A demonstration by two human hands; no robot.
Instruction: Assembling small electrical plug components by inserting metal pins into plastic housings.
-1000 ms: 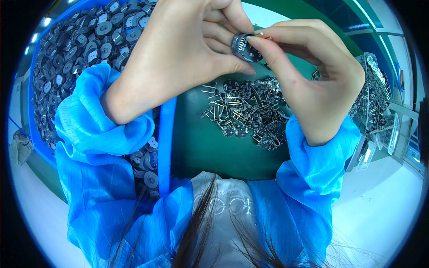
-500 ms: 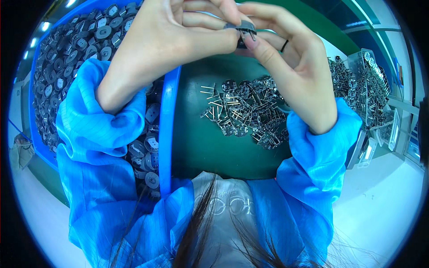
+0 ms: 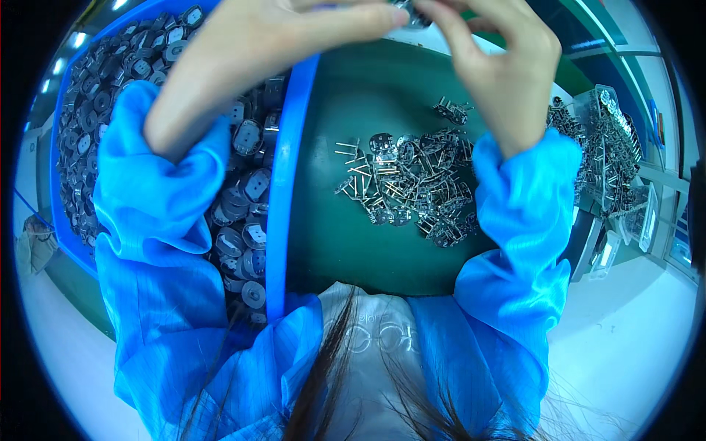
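One small dark part (image 3: 417, 18) in hand between 12 and 1 o'clock; plenty loose.
Left hand (image 3: 294, 31) and right hand (image 3: 507, 67) pinch it, fingers nearly closed, partly out of frame. Pinned pieces (image 3: 412, 176) remain piled toward 2 o'clock, dark discs (image 3: 253, 295) in the blue crate (image 3: 288, 169) toward 10; I cannot tell which are finished.

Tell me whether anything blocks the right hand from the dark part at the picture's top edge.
Nothing visible does: the right hand appears to touch the dark part, which the left hand holds. The top edge crops both hands.
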